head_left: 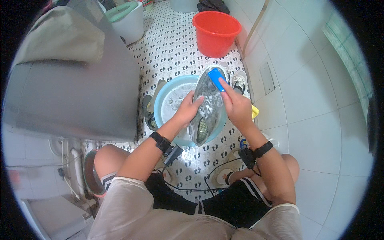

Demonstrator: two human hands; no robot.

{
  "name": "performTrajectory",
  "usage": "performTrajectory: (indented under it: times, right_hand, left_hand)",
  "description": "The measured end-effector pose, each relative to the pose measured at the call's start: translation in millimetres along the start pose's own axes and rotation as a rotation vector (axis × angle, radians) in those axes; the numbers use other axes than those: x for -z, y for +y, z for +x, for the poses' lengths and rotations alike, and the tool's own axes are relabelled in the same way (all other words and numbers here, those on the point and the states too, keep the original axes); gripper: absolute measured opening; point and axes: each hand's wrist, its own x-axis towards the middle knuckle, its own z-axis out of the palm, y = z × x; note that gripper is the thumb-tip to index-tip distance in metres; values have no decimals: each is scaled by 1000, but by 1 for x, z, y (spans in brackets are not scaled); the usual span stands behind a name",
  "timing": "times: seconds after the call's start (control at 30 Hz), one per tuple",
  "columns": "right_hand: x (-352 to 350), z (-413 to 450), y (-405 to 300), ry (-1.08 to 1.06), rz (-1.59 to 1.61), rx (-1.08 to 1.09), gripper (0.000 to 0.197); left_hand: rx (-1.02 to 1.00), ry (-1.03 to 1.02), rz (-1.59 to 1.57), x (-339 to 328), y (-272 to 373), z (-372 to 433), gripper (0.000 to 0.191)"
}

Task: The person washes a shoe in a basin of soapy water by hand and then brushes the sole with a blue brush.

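A wet grey shoe (209,102) with a white sole edge is held above a light blue basin (159,103) of sudsy water (175,100). My left hand (189,108) grips the shoe's left side, its thumb over the upper. In my right hand (236,106) is a blue brush (216,79), held against the toe end of the shoe; its bristles are hidden. Another dark shoe (149,115) lies on the floor left of the basin, partly under its rim. White sneakers (239,81) stand to the right, by the wall.
A red bucket (217,36) stands beyond the basin near the tiled wall (312,129). On the left is a large grey cabinet or appliance (75,99) with a beige cloth (64,36) over it. A yellow object (255,111) lies behind my right wrist. Black cables (192,189) hang between my arms.
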Motion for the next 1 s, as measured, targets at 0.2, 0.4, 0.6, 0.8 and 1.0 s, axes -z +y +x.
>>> performTrajectory:
  times: [0.2,0.4,0.6,0.8,1.0]
  right_hand:
    - [-5,-6,14,-163,48,-98,39]
    - [4,3,15,-135,-51,-82,36]
    - [0,-5,21,-256,34,-95,35]
    - [-7,-8,12,-230,30,-128,35]
    - [-9,-13,14,-179,229,-82,37]
  left_hand:
    - [80,31,36,9,-11,6,42]
    - [55,49,4,11,-16,6,41]
    - [94,64,12,15,-21,11,42]
    - [-15,69,64,21,-27,14,40]
    - [-73,87,72,24,-14,17,35]
